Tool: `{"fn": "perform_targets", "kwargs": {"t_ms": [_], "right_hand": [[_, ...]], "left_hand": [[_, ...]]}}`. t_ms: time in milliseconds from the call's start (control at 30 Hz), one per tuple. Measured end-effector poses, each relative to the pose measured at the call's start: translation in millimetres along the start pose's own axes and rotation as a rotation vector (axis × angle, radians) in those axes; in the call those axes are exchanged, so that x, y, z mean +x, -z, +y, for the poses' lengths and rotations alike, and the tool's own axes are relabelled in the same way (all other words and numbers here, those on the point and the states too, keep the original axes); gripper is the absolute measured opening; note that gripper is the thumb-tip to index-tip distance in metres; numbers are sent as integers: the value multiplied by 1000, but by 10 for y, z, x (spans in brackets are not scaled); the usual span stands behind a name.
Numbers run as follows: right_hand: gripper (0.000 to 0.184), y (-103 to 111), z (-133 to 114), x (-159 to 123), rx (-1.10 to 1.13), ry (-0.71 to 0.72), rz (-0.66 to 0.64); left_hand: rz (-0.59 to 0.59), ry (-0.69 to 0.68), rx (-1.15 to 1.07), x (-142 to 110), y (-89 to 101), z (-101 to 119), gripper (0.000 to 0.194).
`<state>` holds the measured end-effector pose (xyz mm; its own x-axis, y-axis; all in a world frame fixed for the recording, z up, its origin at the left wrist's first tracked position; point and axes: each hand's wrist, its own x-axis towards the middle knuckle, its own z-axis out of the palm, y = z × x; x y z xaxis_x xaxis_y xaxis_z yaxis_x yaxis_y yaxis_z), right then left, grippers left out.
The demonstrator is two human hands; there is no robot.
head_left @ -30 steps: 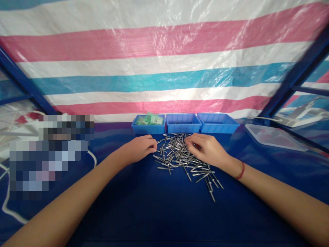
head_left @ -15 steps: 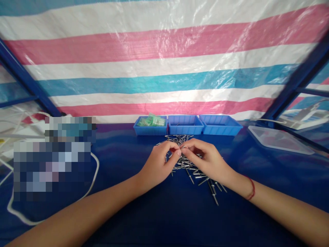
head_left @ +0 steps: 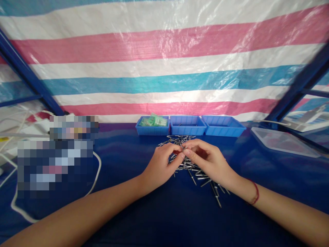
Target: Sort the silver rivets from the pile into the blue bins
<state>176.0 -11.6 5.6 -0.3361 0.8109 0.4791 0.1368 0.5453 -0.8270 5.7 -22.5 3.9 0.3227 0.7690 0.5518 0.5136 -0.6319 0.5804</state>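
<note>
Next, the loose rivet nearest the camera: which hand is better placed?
The right hand, probably: that rivet lies on its side of the pile, nearer it than the left hand. Both are over the pile, so either must move first.

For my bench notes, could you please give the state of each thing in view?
Left hand: curled, grip unclear
Right hand: curled, grip unclear
Metal rivets: loosely heaped, partly hidden
Left bin: open, holding green packets
Middle bin: open
Right bin: open
Translucent panel: lying flat
Red bracelet: worn
Striped sheet: hanging, creased
</note>
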Motion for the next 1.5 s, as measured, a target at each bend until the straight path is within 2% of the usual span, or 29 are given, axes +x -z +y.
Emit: {"fn": "perform_targets", "kwargs": {"t_ms": [133,500,867,1167,1300,1400,1500], "right_hand": [[14,-13,-10,5,61,-9,-2],[10,1,-15,-18,-23,38,-42],[14,37,37,11,-147,34,-48],[19,48,-22,30,-229,102,-152],[17,39,-1,13,-212,59,-73],[15,60,17,10,-241,89,-25],[13,152,43,66,-351,167,97]], "left_hand": [[0,-10,-8,-2,3,5,10],[-33,26,6,8,-7,7,14],[67,30,-43,-21,-8,-25,5],[96,-15,-64,-32,11,-30,8],[103,-9,-60,-34,16,-28,10],[91,16,-76,-41,-11,-46,7],[83,55,-104,-42,-46,-68,23]]}}
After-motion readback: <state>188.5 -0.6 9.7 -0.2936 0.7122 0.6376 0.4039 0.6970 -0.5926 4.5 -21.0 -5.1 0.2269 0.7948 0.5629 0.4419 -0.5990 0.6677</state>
